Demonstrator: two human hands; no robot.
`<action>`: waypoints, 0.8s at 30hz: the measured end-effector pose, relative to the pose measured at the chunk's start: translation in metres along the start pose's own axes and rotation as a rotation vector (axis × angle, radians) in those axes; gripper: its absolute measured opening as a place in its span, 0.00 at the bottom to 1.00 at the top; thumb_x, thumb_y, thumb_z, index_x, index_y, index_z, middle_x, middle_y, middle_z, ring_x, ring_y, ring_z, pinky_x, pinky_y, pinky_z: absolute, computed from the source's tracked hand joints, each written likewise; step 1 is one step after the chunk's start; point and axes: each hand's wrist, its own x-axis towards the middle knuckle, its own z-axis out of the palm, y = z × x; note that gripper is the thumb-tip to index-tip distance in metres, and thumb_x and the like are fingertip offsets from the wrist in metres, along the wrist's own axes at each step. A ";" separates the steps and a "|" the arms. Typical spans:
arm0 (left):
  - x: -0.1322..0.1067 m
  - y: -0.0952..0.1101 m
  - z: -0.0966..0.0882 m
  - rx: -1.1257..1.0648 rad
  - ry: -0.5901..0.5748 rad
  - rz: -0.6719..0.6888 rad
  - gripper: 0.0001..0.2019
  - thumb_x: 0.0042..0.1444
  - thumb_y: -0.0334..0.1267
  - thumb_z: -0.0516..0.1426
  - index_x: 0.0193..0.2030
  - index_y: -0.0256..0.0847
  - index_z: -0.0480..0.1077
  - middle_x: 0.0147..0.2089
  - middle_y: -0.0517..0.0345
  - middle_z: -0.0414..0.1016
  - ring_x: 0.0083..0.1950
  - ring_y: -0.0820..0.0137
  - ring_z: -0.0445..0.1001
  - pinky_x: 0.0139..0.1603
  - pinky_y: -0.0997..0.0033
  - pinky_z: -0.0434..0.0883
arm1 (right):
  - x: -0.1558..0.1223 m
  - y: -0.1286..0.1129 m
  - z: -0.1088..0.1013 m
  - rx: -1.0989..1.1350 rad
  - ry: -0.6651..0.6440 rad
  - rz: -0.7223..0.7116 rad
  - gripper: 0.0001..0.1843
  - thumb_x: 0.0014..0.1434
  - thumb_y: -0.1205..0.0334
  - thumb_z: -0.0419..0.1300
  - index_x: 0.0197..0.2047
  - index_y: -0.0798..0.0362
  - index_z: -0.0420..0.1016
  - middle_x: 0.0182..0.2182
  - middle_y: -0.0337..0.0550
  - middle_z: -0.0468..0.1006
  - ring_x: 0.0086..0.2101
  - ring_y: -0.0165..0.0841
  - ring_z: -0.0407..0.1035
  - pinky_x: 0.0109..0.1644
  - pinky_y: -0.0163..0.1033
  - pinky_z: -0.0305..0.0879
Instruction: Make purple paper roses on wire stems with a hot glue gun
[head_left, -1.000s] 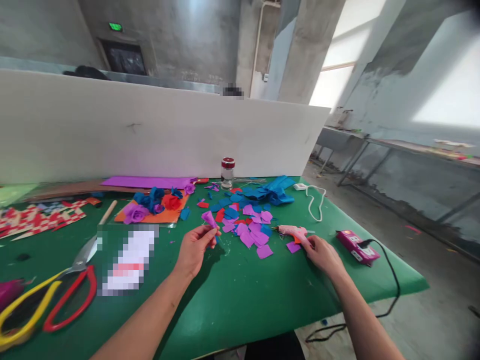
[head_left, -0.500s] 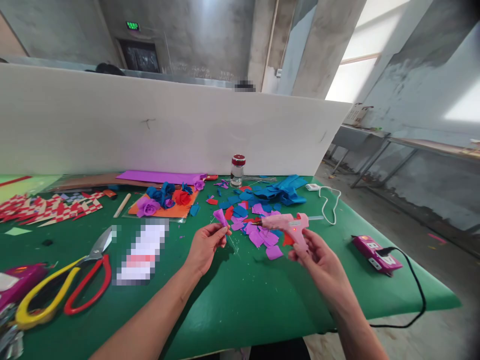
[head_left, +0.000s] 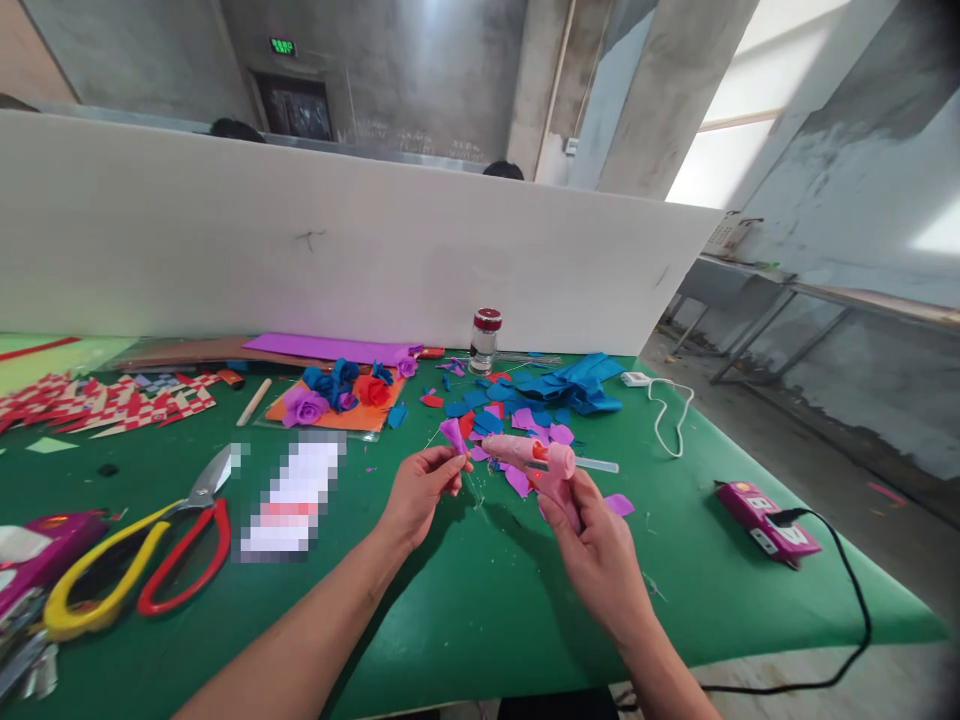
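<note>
My left hand [head_left: 427, 490] pinches a small rolled purple crepe-paper piece [head_left: 453, 434] between thumb and fingers. My right hand [head_left: 596, 525] is wrapped round the handle of a pink glue gun [head_left: 529, 453], which has a clear glue stick [head_left: 598, 465] poking from its back. The gun's nozzle points left, close to the purple roll; whether it touches cannot be made out. Beneath and behind the gun lie loose purple paper petals [head_left: 517, 481], along with blue cut pieces [head_left: 475, 398] and red ones.
Left of my hands are large scissors [head_left: 184, 530] with yellow and red handles. Finished paper flowers [head_left: 304, 406] rest on an orange sheet. Farther back stand a red-lidded jar [head_left: 484, 342] and blue crepe paper [head_left: 577, 385]. A purple power strip [head_left: 769, 522] with a black cord sits right.
The glue gun in my right hand has moved left, its nozzle now near the purple roll. My left hand keeps its pinch. The whole view has shifted slightly.
</note>
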 end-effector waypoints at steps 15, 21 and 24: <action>-0.001 0.004 0.002 0.006 0.015 0.002 0.11 0.45 0.42 0.67 0.29 0.35 0.77 0.29 0.54 0.76 0.23 0.78 0.63 0.25 0.76 0.61 | -0.002 0.002 0.009 -0.070 0.044 -0.055 0.19 0.63 0.55 0.51 0.53 0.55 0.67 0.44 0.53 0.79 0.40 0.41 0.76 0.41 0.41 0.70; -0.002 0.003 0.002 0.015 0.016 0.003 0.11 0.45 0.42 0.67 0.30 0.35 0.77 0.30 0.54 0.76 0.23 0.78 0.63 0.24 0.76 0.60 | 0.000 -0.002 0.007 0.054 -0.003 0.045 0.18 0.63 0.55 0.53 0.54 0.51 0.67 0.46 0.49 0.78 0.43 0.40 0.73 0.44 0.41 0.69; -0.002 0.003 0.002 0.017 0.010 0.007 0.11 0.45 0.42 0.67 0.30 0.35 0.77 0.30 0.54 0.76 0.24 0.78 0.63 0.25 0.76 0.60 | 0.001 -0.003 0.006 0.113 -0.025 0.070 0.18 0.62 0.54 0.54 0.53 0.52 0.67 0.45 0.49 0.77 0.43 0.40 0.73 0.45 0.42 0.69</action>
